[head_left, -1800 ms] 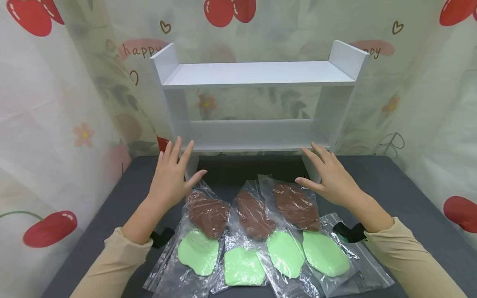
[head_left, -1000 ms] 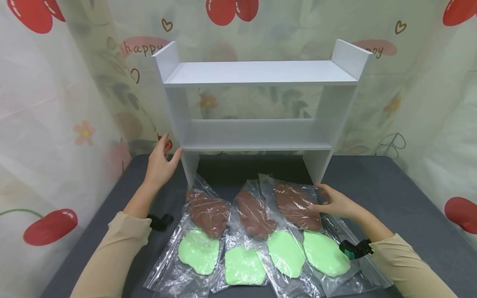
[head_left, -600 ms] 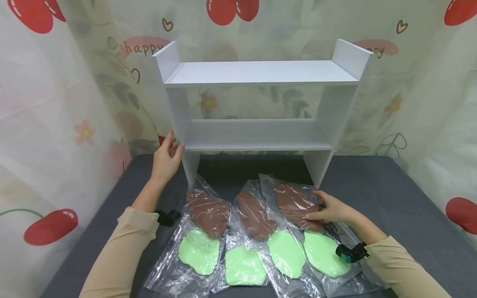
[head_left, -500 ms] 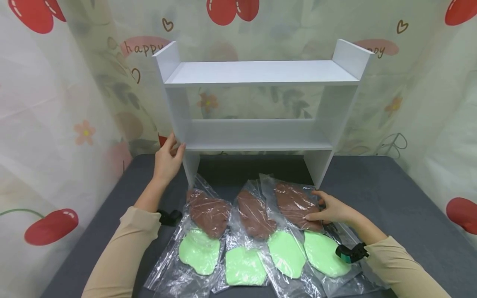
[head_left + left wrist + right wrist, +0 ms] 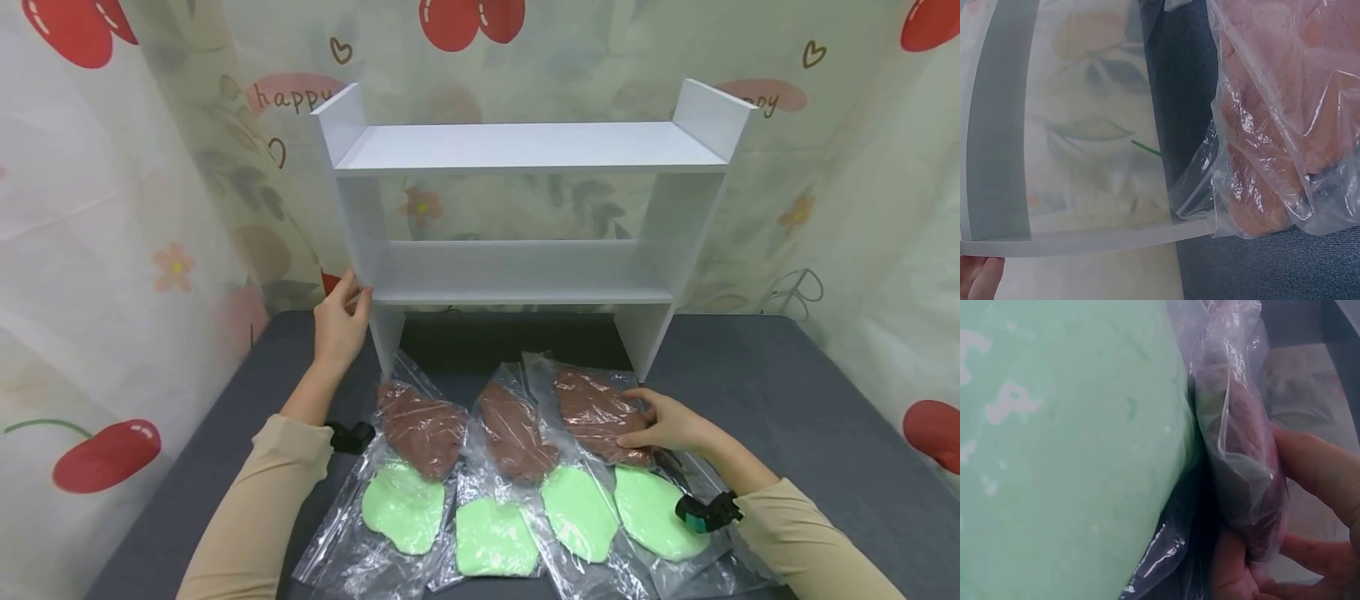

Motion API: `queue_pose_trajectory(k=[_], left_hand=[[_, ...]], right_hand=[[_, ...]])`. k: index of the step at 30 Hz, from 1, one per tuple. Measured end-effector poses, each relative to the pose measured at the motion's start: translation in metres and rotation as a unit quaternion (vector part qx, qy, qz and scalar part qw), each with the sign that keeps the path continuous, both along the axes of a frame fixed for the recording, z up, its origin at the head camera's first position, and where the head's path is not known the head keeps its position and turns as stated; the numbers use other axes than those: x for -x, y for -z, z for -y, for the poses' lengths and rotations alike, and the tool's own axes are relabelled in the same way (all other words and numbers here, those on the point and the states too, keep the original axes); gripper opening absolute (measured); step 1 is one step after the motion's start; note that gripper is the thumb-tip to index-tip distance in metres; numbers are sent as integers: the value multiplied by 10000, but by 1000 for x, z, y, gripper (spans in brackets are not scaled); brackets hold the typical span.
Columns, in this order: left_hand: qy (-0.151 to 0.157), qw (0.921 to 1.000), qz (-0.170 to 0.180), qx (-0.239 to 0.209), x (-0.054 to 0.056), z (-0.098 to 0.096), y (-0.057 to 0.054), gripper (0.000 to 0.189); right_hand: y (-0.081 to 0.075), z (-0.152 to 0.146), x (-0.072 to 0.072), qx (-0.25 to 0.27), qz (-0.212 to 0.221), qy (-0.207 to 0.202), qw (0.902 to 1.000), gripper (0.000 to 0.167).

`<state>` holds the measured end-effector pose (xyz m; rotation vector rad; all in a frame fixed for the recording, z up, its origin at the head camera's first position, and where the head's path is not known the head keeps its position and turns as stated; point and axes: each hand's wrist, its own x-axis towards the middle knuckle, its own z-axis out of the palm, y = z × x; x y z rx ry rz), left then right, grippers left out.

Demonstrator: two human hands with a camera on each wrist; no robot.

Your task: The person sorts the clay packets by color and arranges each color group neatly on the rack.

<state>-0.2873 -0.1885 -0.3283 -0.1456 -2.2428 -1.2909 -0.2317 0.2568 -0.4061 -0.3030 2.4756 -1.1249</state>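
My left hand (image 5: 339,332) holds the front edge of the left side panel of a white two-tier shelf (image 5: 510,148); its fingertips (image 5: 985,278) show against the panel in the left wrist view. My right hand (image 5: 667,421) grips the right end of a clear plastic bag of brown clay-like stuff (image 5: 596,412), thumb on top and fingers at its far edge. In the right wrist view the fingers pinch the brown bag (image 5: 1244,437), close to a pale green bagged lump (image 5: 1072,437). Two more brown bags (image 5: 423,429) lie left of it.
Several bagged pale green lumps (image 5: 495,537) lie in a front row, their clear bags overlapping. The dark table (image 5: 757,392) reaches back under the shelf. Printed cloth (image 5: 885,233) hangs behind and at both sides.
Both hands have come down from above the bags: the left outward to the shelf's side panel, the right onto the right-hand brown bag. Over the last half second they hardly move.
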Motion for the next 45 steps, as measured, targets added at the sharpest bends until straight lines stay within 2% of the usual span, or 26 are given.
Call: queue_pose_trajectory(k=[4, 12, 18, 29, 40, 45], left_hand=[[5, 10000, 5, -23, 0, -1, 0, 49], [4, 9999, -31, -105, 0, -2, -1, 48], [4, 9999, -63, -89, 0, -3, 0, 47], [-2, 10000, -56, -79, 0, -2, -1, 48], [-7, 9999, -59, -138, 0, -2, 0, 48], [-3, 9999, -94, -134, 0, -2, 2, 49]], right_hand=[[-2, -1, -2, 73, -87, -1, 9999, 86], [-8, -6, -4, 475, 4, 141, 9988, 79], [-14, -10, -3, 609, -249, 8, 9978, 76], [-34, -6, -9, 777, -511, -58, 9957, 73], [-52, 5, -16, 1192, -486, -241, 9914, 73], [-61, 12, -19, 1277, -678, -420, 9886, 70]])
